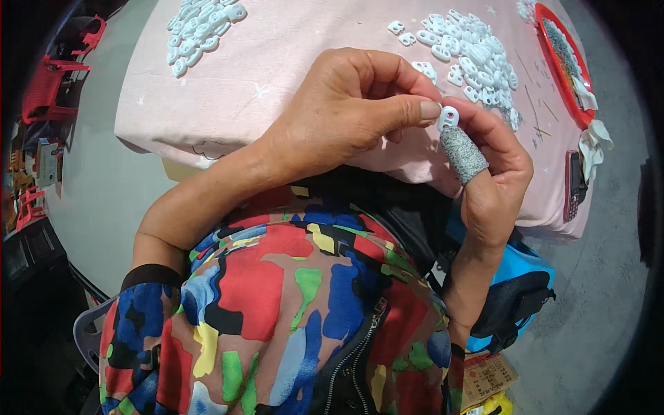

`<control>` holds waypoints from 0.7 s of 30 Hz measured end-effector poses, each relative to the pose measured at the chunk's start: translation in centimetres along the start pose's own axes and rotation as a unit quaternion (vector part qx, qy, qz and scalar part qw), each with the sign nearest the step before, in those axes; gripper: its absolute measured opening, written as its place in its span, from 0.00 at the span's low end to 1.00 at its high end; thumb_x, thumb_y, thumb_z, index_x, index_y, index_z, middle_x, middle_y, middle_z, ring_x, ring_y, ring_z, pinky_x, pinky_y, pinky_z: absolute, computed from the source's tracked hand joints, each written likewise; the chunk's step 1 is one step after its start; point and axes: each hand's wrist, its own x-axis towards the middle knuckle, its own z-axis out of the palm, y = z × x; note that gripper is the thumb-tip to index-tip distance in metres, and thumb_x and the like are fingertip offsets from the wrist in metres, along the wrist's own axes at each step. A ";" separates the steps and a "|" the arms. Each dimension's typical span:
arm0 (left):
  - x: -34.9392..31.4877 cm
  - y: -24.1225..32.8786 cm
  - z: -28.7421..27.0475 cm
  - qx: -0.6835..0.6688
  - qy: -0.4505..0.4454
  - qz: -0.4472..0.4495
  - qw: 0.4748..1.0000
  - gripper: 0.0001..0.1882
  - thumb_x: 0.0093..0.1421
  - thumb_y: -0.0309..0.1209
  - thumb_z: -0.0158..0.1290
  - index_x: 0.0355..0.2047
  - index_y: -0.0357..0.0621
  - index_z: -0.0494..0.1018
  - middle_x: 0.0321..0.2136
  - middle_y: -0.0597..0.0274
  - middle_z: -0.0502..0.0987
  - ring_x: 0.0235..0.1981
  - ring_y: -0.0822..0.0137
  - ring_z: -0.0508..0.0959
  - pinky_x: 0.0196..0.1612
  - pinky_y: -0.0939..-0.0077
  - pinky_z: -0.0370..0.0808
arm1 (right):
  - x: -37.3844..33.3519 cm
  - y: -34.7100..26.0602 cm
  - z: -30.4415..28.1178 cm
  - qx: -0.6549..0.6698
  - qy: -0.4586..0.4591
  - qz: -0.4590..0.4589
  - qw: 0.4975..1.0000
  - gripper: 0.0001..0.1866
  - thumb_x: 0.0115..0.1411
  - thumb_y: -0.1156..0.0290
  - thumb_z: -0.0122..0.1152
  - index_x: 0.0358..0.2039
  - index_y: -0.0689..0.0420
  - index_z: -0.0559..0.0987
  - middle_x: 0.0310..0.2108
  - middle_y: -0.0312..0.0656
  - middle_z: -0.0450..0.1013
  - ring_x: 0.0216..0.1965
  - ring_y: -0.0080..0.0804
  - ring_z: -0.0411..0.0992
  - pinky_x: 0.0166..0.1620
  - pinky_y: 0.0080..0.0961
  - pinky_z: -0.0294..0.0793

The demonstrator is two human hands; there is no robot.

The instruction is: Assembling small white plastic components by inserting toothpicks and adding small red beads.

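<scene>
A small white oval plastic piece with two holes [448,118] is pinched in my right hand [499,162], over the near edge of the table. A grey speckled knit sleeve [462,153] covers my right thumb. My left hand [351,109] comes in from the left, its thumb and forefinger closed right beside the white piece. Whether those fingertips grip the piece's edge or something thin is hidden. Just beyond my hands lies a pile of similar white plastic pieces [477,59], and another heap of white pieces [200,31] sits at the far left.
A pale pink cloth covers the table [263,41]. On its right are a red tray [553,59] with grey material, thin sticks [532,104], a crumpled white tissue [593,149] and a dark red phone [573,185]. A blue bag [529,277] stands below. Red chairs [52,90] are at left.
</scene>
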 end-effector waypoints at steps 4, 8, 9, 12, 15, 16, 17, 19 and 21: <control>0.0 0.1 0.0 -0.011 0.004 -0.019 1.000 0.10 0.61 0.31 0.59 0.40 0.39 0.78 0.24 0.71 0.76 0.20 0.85 0.72 0.18 0.93 0.64 | 0.0 0.3 0.0 0.015 0.005 -0.001 1.000 0.18 0.54 0.88 0.50 0.46 0.70 0.78 0.41 0.43 0.77 0.43 0.26 0.75 0.51 0.21 0.72; -0.1 0.2 -0.2 -0.019 -0.001 -0.031 0.999 0.10 0.61 0.30 0.59 0.41 0.39 0.78 0.26 0.69 0.79 0.22 0.84 0.74 0.18 0.93 0.65 | 0.0 0.3 -0.2 0.026 0.009 0.013 1.000 0.20 0.53 0.88 0.47 0.47 0.70 0.77 0.42 0.46 0.77 0.45 0.28 0.75 0.53 0.23 0.72; -0.1 0.1 -0.2 -0.025 0.000 -0.034 0.999 0.10 0.61 0.30 0.59 0.41 0.39 0.78 0.27 0.68 0.79 0.22 0.84 0.75 0.18 0.93 0.65 | 0.0 0.2 -0.1 0.027 0.008 0.013 1.000 0.20 0.53 0.88 0.47 0.47 0.70 0.77 0.42 0.46 0.77 0.45 0.28 0.75 0.53 0.23 0.72; -0.2 0.1 -0.2 -0.029 0.002 -0.030 0.999 0.11 0.61 0.30 0.59 0.42 0.39 0.78 0.28 0.67 0.80 0.22 0.84 0.75 0.18 0.93 0.65 | 0.0 -0.2 0.1 0.024 0.009 0.032 0.999 0.20 0.53 0.88 0.48 0.46 0.70 0.77 0.42 0.46 0.77 0.45 0.28 0.75 0.53 0.23 0.71; -0.2 0.3 -0.1 -0.022 0.005 -0.023 0.999 0.11 0.61 0.30 0.59 0.41 0.39 0.78 0.28 0.67 0.80 0.21 0.84 0.74 0.19 0.93 0.65 | 0.1 -0.2 0.1 0.018 0.001 0.028 0.999 0.19 0.54 0.87 0.49 0.46 0.70 0.78 0.42 0.45 0.77 0.45 0.28 0.75 0.52 0.22 0.72; -0.3 0.3 -0.1 -0.017 0.007 -0.024 1.000 0.11 0.61 0.30 0.59 0.41 0.39 0.78 0.28 0.67 0.80 0.21 0.84 0.74 0.19 0.93 0.65 | 0.1 -0.3 0.1 0.025 0.001 0.029 0.999 0.18 0.54 0.87 0.49 0.46 0.70 0.78 0.42 0.45 0.78 0.45 0.28 0.75 0.52 0.22 0.72; -0.2 0.3 -0.2 -0.017 0.007 -0.024 1.000 0.11 0.61 0.30 0.59 0.41 0.39 0.78 0.28 0.67 0.80 0.21 0.84 0.74 0.19 0.93 0.65 | 0.1 -0.3 0.1 0.032 0.002 0.030 0.999 0.18 0.55 0.87 0.50 0.46 0.70 0.78 0.42 0.45 0.78 0.44 0.28 0.76 0.51 0.21 0.73; -0.2 0.1 -0.3 -0.015 0.003 -0.026 1.000 0.10 0.61 0.30 0.59 0.41 0.39 0.78 0.28 0.67 0.80 0.20 0.84 0.74 0.18 0.93 0.65 | 0.1 -0.4 0.1 0.030 -0.001 0.031 0.999 0.18 0.56 0.87 0.50 0.47 0.70 0.78 0.42 0.46 0.78 0.44 0.27 0.76 0.50 0.21 0.73; -0.1 0.3 -0.1 -0.014 0.005 -0.022 1.000 0.10 0.61 0.30 0.59 0.41 0.39 0.78 0.28 0.67 0.80 0.20 0.84 0.73 0.18 0.93 0.65 | 0.1 -0.5 0.1 0.029 -0.006 0.032 0.999 0.18 0.56 0.86 0.51 0.47 0.70 0.78 0.42 0.46 0.78 0.43 0.27 0.76 0.50 0.20 0.73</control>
